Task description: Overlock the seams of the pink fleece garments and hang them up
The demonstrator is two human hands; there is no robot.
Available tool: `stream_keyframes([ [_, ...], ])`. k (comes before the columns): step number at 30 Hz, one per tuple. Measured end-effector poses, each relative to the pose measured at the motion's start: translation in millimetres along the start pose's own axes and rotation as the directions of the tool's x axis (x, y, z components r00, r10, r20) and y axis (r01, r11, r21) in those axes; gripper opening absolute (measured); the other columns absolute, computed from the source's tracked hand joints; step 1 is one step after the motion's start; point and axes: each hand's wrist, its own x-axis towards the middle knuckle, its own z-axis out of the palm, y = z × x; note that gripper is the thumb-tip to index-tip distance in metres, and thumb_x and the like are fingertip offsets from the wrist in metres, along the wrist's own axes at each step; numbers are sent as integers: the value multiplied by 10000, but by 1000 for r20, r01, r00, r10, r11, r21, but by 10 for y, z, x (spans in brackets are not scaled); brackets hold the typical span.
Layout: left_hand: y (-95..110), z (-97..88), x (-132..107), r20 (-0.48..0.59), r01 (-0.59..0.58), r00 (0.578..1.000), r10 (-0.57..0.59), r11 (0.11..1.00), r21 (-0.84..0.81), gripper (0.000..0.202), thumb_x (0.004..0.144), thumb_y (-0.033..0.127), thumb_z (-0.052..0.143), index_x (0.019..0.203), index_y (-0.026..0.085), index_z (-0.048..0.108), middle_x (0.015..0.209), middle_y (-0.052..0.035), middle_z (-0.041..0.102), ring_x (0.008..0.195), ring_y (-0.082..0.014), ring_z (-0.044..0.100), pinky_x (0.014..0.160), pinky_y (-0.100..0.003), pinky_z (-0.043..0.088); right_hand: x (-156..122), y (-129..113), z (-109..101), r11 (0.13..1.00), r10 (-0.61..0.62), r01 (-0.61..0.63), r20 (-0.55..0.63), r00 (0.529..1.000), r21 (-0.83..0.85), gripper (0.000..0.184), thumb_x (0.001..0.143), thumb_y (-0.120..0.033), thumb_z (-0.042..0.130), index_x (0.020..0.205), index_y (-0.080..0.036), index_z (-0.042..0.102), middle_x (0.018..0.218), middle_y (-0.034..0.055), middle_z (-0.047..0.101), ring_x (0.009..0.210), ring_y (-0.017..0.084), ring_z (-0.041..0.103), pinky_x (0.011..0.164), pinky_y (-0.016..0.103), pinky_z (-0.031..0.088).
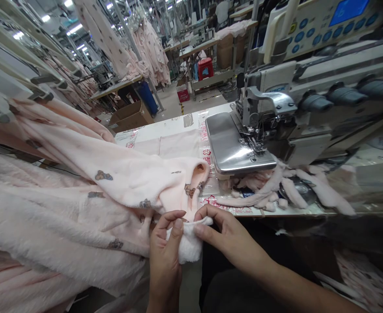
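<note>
Both hands pinch a small white fleece piece (188,243) at the table's (165,130) near edge: left hand (165,252) below it, right hand (225,234) beside it. Pink printed fleece (113,182) drapes leftward; the sewing machine (276,117) stands beyond, with trimmed strips (276,191) under its plate.

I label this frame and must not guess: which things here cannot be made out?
Head view, white fleece piece: pinched edge covered by fingers of left hand and right hand.
Head view, control panel: button labels too small, blurred.
Head view, sewing machine: needle too small to see.
Head view, pink garment: cut off by left and bottom edges.
</note>
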Motion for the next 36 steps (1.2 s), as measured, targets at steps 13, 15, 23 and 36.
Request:
stream_keyframes([
  [13,12,25,0,-21,14,1000,-15,1000,-28,314,675,390,734,852,168,600,572,37,568,487,-79,521,498,-169,391,17,-24,30,1000,10,-10,-21,1000,3,174,755,-309,662,789,-174,558,710,-32,507,681,117,456,616,220,392],
  [15,24,10,-5,0,-10,1000,10,1000,22,318,705,434,697,860,177,591,579,35,563,482,-80,495,482,-168,370,20,-34,32,1000,10,-10,-24,1000,4,179,747,-313,667,777,-174,559,705,-33,512,677,117,460,613,218,395],
  [23,197,18,-50,218,-299,952,216,813,500,268,782,394,618,647,163,641,584,4,548,561,-112,471,518,-182,366,37,-111,-13,995,-31,30,-14,999,-92,115,797,-292,616,793,-177,611,729,-11,559,701,136,489,635,235,390],
  [36,104,86,-141,45,-333,934,354,819,468,129,764,218,606,750,211,734,789,-22,699,781,-178,633,710,-236,492,9,-59,-70,982,-124,107,-103,987,-154,103,850,-317,568,863,-230,515,798,-25,476,725,132,414,651,229,359],
])
